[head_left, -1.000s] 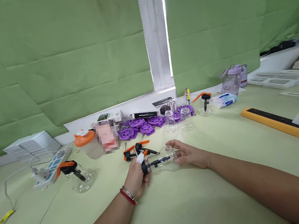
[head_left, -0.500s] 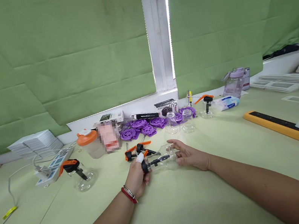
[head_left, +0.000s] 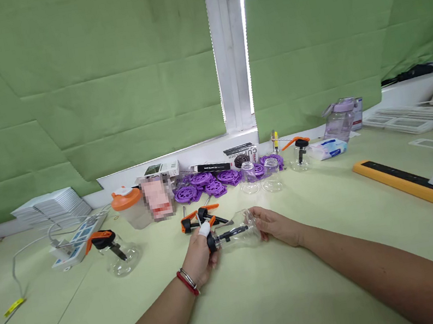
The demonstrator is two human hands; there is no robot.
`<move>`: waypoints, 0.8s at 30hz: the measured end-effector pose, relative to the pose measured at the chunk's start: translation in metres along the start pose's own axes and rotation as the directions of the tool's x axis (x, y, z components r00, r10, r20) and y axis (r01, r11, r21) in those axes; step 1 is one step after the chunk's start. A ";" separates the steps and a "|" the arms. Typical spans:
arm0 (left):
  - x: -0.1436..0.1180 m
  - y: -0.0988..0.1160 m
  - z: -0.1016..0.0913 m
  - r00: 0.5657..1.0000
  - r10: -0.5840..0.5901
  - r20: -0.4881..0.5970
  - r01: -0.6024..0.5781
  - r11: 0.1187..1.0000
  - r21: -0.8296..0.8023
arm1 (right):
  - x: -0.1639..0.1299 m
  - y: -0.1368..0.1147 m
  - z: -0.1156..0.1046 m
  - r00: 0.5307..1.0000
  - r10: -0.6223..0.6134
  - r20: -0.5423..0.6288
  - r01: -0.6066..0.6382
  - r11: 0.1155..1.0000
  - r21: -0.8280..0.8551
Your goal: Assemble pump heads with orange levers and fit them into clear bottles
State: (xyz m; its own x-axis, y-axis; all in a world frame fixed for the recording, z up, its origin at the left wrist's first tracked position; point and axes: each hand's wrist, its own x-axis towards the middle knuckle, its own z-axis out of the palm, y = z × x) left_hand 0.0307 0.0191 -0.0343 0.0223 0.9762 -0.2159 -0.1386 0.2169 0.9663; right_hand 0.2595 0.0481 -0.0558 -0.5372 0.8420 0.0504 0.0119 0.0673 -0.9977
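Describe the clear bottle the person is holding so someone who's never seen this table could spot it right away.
Start at the white window post between the green blinds and come straight down the pale green table. The clear bottle lies on its side between the left hand and right hand. The other clear bottles stand upright, unheld.

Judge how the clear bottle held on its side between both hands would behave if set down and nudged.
The clear bottle looks round-bodied, so on its side it would probably roll. It seems empty, likely light. Its smooth wall may slip from the left hand or right hand.
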 end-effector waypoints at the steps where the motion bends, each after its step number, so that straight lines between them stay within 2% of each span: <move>1: 0.000 0.000 0.000 1.000 -0.003 -0.006 0.003 1.000 -0.008 | -0.001 0.000 -0.001 1.000 -0.025 0.015 0.025 0.999 0.028; 4: 0.002 -0.001 -0.001 1.000 0.000 -0.016 0.000 1.000 -0.022 | -0.003 -0.002 -0.002 0.995 -0.083 0.048 0.079 0.994 0.073; 11: 0.002 -0.004 -0.002 1.000 0.019 0.022 -0.019 1.000 -0.004 | 0.003 0.001 0.001 0.999 0.037 -0.022 -0.038 0.999 -0.014; 14: 0.001 -0.004 -0.002 0.999 0.026 0.023 -0.026 1.000 -0.009 | 0.003 0.005 -0.001 1.000 0.015 -0.020 -0.015 1.000 -0.009; 19: 0.000 -0.001 -0.001 1.000 -0.001 -0.002 0.001 1.000 -0.028 | -0.002 0.001 -0.004 0.998 -0.051 0.031 0.047 0.994 0.102; 24: -0.001 0.000 0.001 1.000 -0.007 -0.007 0.007 1.000 -0.014 | 0.000 -0.001 -0.001 1.000 0.003 0.016 -0.003 0.999 0.048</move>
State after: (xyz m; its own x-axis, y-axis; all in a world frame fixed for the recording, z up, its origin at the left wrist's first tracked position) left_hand 0.0318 0.0186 -0.0337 0.0164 0.9746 -0.2235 -0.1525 0.2234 0.9627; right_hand 0.2606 0.0486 -0.0549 -0.5507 0.8334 0.0470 -0.0265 0.0389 -0.9989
